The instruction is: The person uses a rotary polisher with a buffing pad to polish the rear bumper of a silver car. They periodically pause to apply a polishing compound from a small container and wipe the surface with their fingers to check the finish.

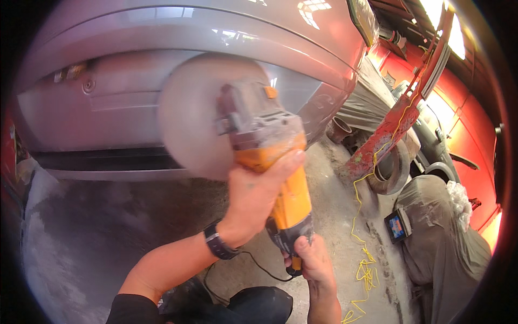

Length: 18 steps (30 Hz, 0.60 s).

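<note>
My left hand [259,191], with a dark watch [218,242] on its wrist, wraps round the front of a yellow and grey power polisher [294,200]. Lower down, my right hand [314,259] grips the same tool at its rear end, where a dark cord comes out. A large pale round pad [189,119], blurred by motion, lies at the polisher's head against the silver car's bumper [121,102]. The pad hides part of the panel behind it. Small round fittings show in the bumper at the left.
A yellow cord [357,216] runs down a red, worn post [386,129] and lies tangled on the concrete floor [329,205]. To the right are a tire [394,167], a cloth-draped object [440,232] and a small screen [398,227]. Red walls stand behind.
</note>
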Motion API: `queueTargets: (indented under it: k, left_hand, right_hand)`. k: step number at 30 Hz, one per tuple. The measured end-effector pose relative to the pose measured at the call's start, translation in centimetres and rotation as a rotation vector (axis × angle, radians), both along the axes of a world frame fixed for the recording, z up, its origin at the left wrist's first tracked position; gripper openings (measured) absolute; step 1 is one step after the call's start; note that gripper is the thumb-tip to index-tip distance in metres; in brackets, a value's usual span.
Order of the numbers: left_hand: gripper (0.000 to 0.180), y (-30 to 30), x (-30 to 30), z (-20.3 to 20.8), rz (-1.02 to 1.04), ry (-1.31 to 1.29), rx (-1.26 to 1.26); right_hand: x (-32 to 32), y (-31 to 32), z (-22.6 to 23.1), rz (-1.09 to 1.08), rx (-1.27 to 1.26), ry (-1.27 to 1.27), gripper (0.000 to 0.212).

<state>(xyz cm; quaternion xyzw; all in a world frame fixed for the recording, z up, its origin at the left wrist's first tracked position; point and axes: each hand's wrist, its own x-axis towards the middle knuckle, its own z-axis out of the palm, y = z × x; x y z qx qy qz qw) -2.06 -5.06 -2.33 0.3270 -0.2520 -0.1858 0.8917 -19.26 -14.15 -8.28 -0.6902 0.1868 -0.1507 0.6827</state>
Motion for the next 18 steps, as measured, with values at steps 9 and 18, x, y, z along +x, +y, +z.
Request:
queueTargets:
  k: [9, 18]
  left_hand:
    - [0.043, -3.2, -0.8, 0.2, -0.176, 0.006, 0.044]
    - [0.045, -3.4, -1.0, 0.0, -0.282, 0.03, -0.028]
  right_hand:
    - [-1.7, -1.0, -0.3, -0.153, -0.049, 0.013, 0.075]
    - [-2.7, 0.1, 0.9, -0.214, -0.083, 0.009, 0.071]
